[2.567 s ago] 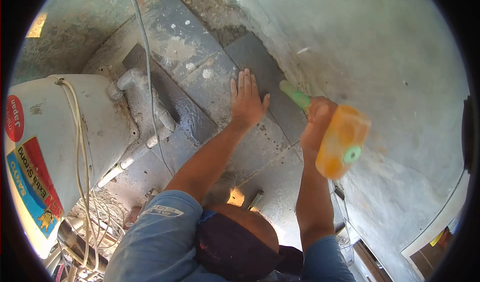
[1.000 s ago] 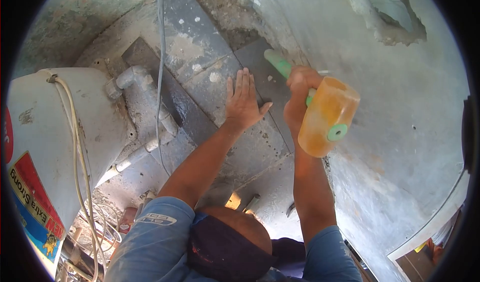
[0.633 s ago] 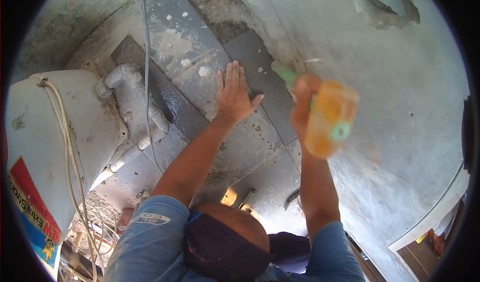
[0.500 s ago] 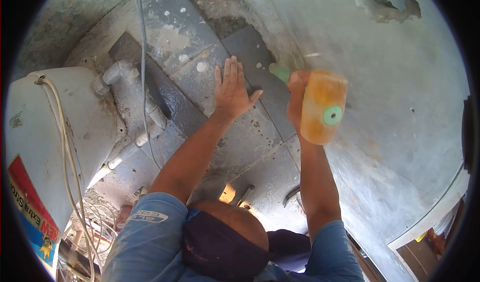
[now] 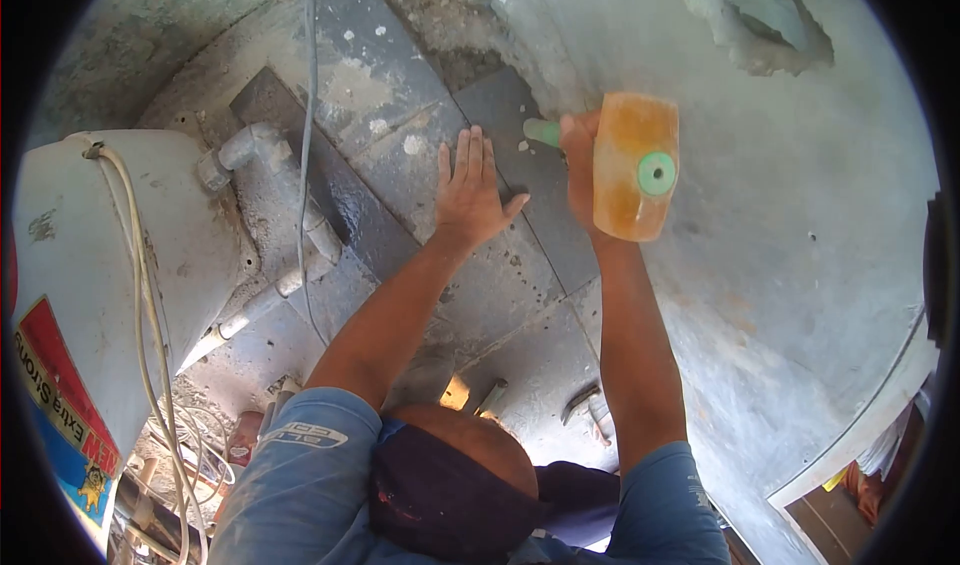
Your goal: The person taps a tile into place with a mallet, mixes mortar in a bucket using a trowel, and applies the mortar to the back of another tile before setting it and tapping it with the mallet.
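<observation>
The orange mallet now stands higher and farther off than half a second ago, its green handle clenched in the right hand. The left hand lies spread flat on a grey floor tile. The mallet seemingly hangs clear of the floor, near the wall at right.

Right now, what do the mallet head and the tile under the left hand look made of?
The mallet head: translucent orange, smooth, probably rubber or soft plastic, green core at its face. The tile under the left hand: dark grey, matte, likely ceramic or stone, smeared with mortar.
</observation>
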Demonstrator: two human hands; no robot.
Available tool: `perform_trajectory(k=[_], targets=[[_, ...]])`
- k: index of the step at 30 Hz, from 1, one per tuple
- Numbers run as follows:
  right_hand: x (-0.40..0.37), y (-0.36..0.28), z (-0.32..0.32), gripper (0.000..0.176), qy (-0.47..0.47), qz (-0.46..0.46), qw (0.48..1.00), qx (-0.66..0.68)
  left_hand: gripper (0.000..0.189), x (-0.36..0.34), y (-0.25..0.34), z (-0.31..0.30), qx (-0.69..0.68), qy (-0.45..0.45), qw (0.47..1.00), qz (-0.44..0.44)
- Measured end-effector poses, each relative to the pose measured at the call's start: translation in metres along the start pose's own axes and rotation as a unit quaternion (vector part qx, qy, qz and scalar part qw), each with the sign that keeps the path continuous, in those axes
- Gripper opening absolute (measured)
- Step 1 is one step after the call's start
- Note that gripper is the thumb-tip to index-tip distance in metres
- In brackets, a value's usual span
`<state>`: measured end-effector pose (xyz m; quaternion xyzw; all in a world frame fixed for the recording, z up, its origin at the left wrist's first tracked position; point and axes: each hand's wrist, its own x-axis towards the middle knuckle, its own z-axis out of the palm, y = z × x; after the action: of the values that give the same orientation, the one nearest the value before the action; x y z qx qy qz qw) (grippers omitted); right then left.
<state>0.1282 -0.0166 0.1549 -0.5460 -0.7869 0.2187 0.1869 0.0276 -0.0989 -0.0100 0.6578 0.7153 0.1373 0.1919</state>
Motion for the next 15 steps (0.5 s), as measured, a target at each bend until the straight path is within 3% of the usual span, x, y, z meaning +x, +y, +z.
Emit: perform_trajectory(k=[3, 7, 8, 9, 10, 12, 13, 15], targets=[[-0.012, -0.018, -0.014, 0.014, 0.043, 0.049, 0.991, 0.113, 0.102, -0.001, 0.001, -0.001, 0.012, 0.002, 1.000, 0.001], [-0.032, -0.012, -0.017, 0.016, 0.106, -0.002, 0.979, 0.176, 0.099, -0.004, 0.003, 0.001, -0.025, 0.044, 0.999, 0.015], [-0.037, -0.005, -0.013, 0.020, 0.073, 0.059, 0.921, 0.377, 0.095, -0.007, 0.003, 0.002, -0.091, 0.087, 0.991, 0.049], [-0.039, 0.001, -0.009, 0.025, 0.031, 0.113, 0.819, 0.561, 0.090, -0.002, 0.002, 0.000, -0.156, 0.130, 0.976, 0.085], [-0.043, 0.007, -0.006, 0.025, 0.033, 0.106, 0.819, 0.563, 0.090, 0.004, 0.011, -0.014, -0.152, 0.135, 0.975, 0.088], [-0.054, 0.017, -0.010, 0.044, 0.034, 0.077, 0.963, 0.256, 0.070, 0.011, 0.044, -0.033, -0.287, 0.189, 0.920, 0.190], [-0.059, 0.012, -0.021, 0.044, 0.030, 0.075, 0.963, 0.256, 0.070, 0.014, 0.049, -0.031, -0.287, 0.192, 0.920, 0.186], [-0.065, 0.002, -0.057, 0.054, -0.050, 0.063, 0.988, 0.131, 0.051, 0.031, 0.055, -0.030, -0.365, 0.154, 0.903, 0.168]])
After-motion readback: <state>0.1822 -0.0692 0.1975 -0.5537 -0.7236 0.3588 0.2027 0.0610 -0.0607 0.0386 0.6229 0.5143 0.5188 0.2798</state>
